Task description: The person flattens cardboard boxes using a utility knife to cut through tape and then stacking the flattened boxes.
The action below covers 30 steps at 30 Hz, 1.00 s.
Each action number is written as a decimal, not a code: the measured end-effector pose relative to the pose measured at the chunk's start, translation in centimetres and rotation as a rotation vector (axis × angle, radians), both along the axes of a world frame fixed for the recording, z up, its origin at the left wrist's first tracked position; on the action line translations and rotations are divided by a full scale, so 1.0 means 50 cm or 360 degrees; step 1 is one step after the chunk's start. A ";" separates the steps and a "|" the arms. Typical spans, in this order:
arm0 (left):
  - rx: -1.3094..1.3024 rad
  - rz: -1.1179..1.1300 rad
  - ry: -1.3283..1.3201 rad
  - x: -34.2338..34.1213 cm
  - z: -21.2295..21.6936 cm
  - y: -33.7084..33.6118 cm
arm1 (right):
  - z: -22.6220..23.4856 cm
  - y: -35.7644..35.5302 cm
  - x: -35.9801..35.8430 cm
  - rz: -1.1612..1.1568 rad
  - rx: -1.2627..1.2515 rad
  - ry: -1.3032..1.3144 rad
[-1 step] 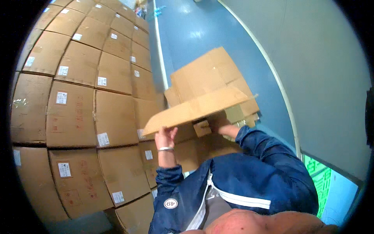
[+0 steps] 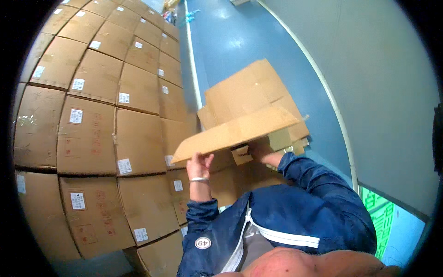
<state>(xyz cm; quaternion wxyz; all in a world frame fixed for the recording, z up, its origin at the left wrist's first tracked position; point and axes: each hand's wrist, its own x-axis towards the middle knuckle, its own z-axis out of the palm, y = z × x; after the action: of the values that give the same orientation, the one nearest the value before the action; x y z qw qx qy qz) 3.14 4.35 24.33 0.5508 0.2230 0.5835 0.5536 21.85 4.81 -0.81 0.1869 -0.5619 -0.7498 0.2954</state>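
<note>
My left hand (image 2: pixel 199 165) grips the lower edge of a long cardboard flap (image 2: pixel 235 130), its fingertips partly hidden at that edge. The flap slants up to the right in front of me and belongs to, or lies against, an opened cardboard carton (image 2: pixel 247 90). My right hand (image 2: pixel 262 151) reaches in under the flap, and shadow and cardboard hide its fingers. Just left of it is a small brown cardboard piece (image 2: pixel 241 154) with a dark slot. Whether my right hand grips this piece cannot be made out.
Stacked brown cartons (image 2: pixel 138 138) with white labels fill the left side. Beyond the opened carton runs a blue floor (image 2: pixel 226 41), with a grey wall (image 2: pixel 369 92) along the right. A bright green crate-like thing (image 2: pixel 376 207) stands at the lower right.
The whole view has shifted slightly. The small cardboard piece by my right hand looks a little tilted; both hands otherwise stay in place.
</note>
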 end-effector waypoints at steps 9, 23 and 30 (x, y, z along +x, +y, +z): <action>-0.0095 0.0026 -0.0021 -0.017 -0.004 -0.017 | -0.009 -0.059 -0.052 0.0365 0.0161 -0.0475; -0.0003 -0.0554 0.0085 -0.126 -0.125 0.048 | 0.229 -0.080 0.070 0.0817 -0.0019 -0.0479; -0.0592 -0.1760 0.1692 0.001 -0.300 0.064 | 0.347 -0.096 0.053 0.0540 -0.0358 -0.0686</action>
<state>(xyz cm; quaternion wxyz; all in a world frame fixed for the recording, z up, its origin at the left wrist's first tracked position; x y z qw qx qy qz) 3.17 7.55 9.32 0.4217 0.6198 0.6560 -0.0880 24.51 0.02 16.51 -0.0920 -0.4956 -0.8179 0.2776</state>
